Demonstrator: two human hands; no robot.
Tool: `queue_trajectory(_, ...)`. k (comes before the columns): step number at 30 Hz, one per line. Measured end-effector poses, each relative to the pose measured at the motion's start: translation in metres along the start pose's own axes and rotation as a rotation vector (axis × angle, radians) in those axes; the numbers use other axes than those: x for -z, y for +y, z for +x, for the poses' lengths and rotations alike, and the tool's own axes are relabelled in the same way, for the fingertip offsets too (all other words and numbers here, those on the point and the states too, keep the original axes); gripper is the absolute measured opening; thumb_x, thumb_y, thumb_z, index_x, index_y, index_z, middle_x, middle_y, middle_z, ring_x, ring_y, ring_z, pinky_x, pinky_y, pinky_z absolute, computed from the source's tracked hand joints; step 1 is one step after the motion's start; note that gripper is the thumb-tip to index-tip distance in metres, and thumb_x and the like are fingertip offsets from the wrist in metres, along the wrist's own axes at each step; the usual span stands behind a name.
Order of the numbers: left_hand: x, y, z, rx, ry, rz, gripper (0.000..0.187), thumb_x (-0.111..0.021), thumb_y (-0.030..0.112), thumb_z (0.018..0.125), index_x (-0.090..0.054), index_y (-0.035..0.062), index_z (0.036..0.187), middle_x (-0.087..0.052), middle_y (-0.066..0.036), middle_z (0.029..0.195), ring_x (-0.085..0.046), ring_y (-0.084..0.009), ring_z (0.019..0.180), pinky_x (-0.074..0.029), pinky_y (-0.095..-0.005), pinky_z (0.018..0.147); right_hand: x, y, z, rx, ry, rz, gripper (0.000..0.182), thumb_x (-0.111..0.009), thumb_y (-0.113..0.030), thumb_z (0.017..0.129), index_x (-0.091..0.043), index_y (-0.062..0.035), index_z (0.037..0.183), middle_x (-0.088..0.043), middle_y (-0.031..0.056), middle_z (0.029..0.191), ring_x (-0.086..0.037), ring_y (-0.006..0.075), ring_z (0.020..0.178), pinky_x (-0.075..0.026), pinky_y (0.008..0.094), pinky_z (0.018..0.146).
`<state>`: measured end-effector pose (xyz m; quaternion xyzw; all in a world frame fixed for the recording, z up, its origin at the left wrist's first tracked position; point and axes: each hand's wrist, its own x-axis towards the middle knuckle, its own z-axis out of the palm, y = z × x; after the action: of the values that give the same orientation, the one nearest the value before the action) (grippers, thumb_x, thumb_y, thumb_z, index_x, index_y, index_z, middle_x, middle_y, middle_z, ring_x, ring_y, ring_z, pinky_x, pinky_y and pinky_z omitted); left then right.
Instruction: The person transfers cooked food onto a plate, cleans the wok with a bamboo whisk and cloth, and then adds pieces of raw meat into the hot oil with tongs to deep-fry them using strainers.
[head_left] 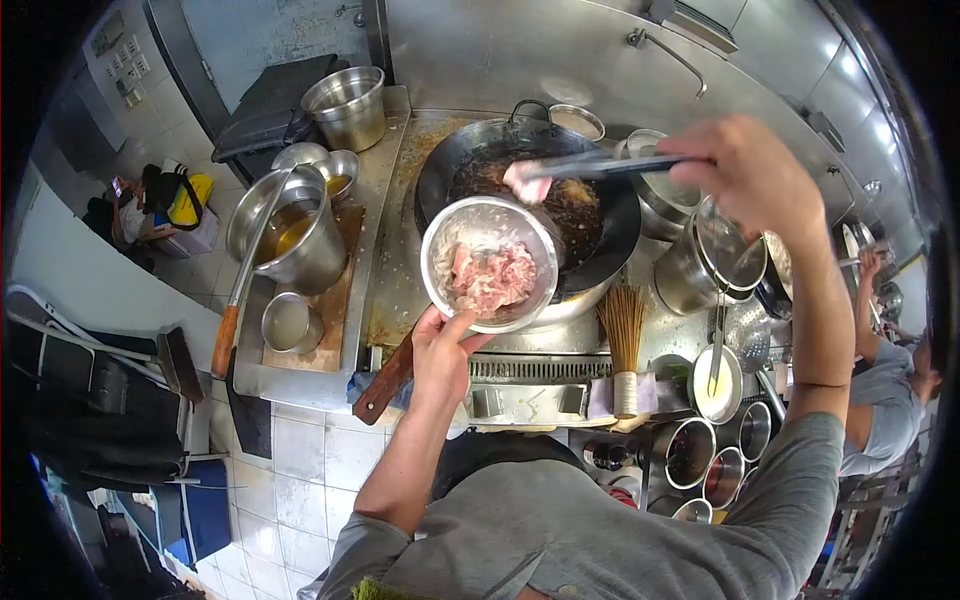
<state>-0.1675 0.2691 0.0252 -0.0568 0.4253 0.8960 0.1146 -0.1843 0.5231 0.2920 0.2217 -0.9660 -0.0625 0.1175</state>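
My left hand (440,345) grips the rim of a steel bowl (545,285), thumb uppermost. Pieces of raw pink meat (490,277) lie in a pale wet coating inside it. My right hand (750,175), a little blurred, is closed round the handle of dark tongs (625,165). At their tips hangs a pale pink piece of meat (527,184), over a large black wok (625,235). Dark bubbling oil (580,220) fills the wok, and a golden lump shows near its middle. The bowl is held above the wok's near left rim and hides part of it.
Left of the wok stand a pot of yellowish liquid (290,240) and a small steel cup (291,323). A bamboo brush (624,340) lies at the stove's front edge. Steel pots (680,265) crowd the right, where another person (890,400) stands.
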Motion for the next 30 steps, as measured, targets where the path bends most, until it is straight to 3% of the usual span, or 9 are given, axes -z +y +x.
queue_trajectory(5,-0.004,0.006,-0.004,-0.027,0.104,-0.04,0.021,-0.058,0.007,0.084,-0.057,0.0016,0.104,-0.062,-0.009,0.102,-0.061,-0.0172,0.09,-0.054,-0.034,0.074,-0.062,0.061,0.036,-0.167,-0.009,0.045,0.023,-0.064,-0.023,0.077,-0.068,-0.0063,0.093,-0.065,0.0142,0.087,-0.06,0.0338,0.085,-0.048,0.0407,0.075)
queue_trajectory(9,0.0,0.013,-0.019,-0.072,0.133,-0.033,0.019,-0.056,0.005,0.085,-0.056,0.002,0.103,-0.062,-0.009,0.102,-0.061,-0.0173,0.089,-0.054,-0.0334,0.072,-0.177,0.061,0.082,-0.282,-0.456,-0.258,0.029,-0.061,-0.026,0.073,-0.068,-0.007,0.094,-0.067,0.0138,0.097,-0.064,0.0282,0.094,-0.05,0.0395,0.081)
queue_trajectory(12,0.01,0.017,-0.026,-0.071,0.136,-0.016,0.018,-0.055,0.004,0.085,-0.057,0.001,0.102,-0.063,-0.01,0.101,-0.062,-0.0176,0.089,-0.054,-0.0335,0.073,-0.217,0.072,0.084,-0.325,-0.463,-0.165,0.032,-0.06,-0.027,0.073,-0.068,-0.0039,0.094,-0.066,0.0144,0.099,-0.064,0.0282,0.095,-0.05,0.0401,0.082)
queue_trajectory(15,0.015,0.023,-0.033,-0.085,0.145,0.012,0.016,-0.055,0.003,0.085,-0.058,-0.0002,0.1,-0.063,-0.01,0.1,-0.062,-0.0172,0.089,-0.054,-0.0338,0.073,-0.166,0.087,0.079,-0.418,-0.294,-0.095,0.034,-0.062,-0.027,0.072,-0.067,-0.0048,0.097,-0.066,0.017,0.096,-0.063,0.0326,0.091,-0.05,0.0405,0.081)
queue_trajectory(18,0.022,0.018,-0.027,-0.087,0.132,0.017,0.013,-0.056,0.004,0.085,-0.06,0.0008,0.097,-0.062,-0.007,0.093,-0.061,-0.0148,0.084,-0.054,-0.0317,0.071,-0.074,0.06,0.042,-0.098,0.068,-0.011,0.031,-0.061,-0.024,0.08,-0.065,-0.0001,0.099,-0.065,0.0191,0.087,-0.063,0.0334,0.083,-0.049,0.0417,0.075)
queue_trajectory(20,0.022,0.014,-0.02,-0.073,0.127,0.054,0.01,-0.057,0.003,0.084,-0.061,0.0022,0.093,-0.061,-0.005,0.089,-0.06,-0.0126,0.081,-0.055,-0.029,0.067,-0.018,0.002,0.024,-0.164,-0.072,0.169,0.029,-0.065,-0.014,0.075,-0.064,0.0014,0.099,-0.065,0.0191,0.088,-0.063,0.0334,0.084,-0.049,0.0396,0.076)
queue_trajectory(23,0.012,0.012,-0.015,-0.082,0.074,0.13,0.007,-0.058,0.002,0.083,-0.061,0.0025,0.089,-0.056,-0.002,0.091,-0.059,-0.0113,0.083,-0.056,-0.0277,0.063,-0.026,-0.031,0.007,0.201,-0.057,0.138,0.03,-0.069,-0.014,0.072,-0.065,0.0004,0.098,-0.065,0.018,0.092,-0.063,0.0328,0.086,-0.049,0.04,0.075)
queue_trajectory(28,-0.005,0.002,-0.012,-0.086,-0.07,0.105,0.005,-0.056,0.001,0.083,-0.059,0.0021,0.087,-0.058,-0.004,0.093,-0.061,-0.0132,0.087,-0.057,-0.0266,0.06,-0.059,-0.034,0.013,0.207,-0.251,-0.03,0.017,-0.065,-0.015,0.075,-0.068,-0.0047,0.089,-0.065,0.0142,0.078,-0.063,0.0306,0.077,-0.049,0.0402,0.069)
queue_trajectory(30,-0.005,0.001,-0.009,0.006,-0.015,0.046,0.011,-0.057,0.002,0.083,-0.059,0.0017,0.094,-0.063,-0.008,0.094,-0.062,-0.0153,0.086,-0.057,-0.0302,0.065,-0.041,-0.018,0.008,0.2,0.023,0.019,0.016,-0.065,-0.015,0.075,-0.069,-0.0051,0.087,-0.065,0.0143,0.075,-0.063,0.0304,0.075,-0.049,0.0399,0.069)
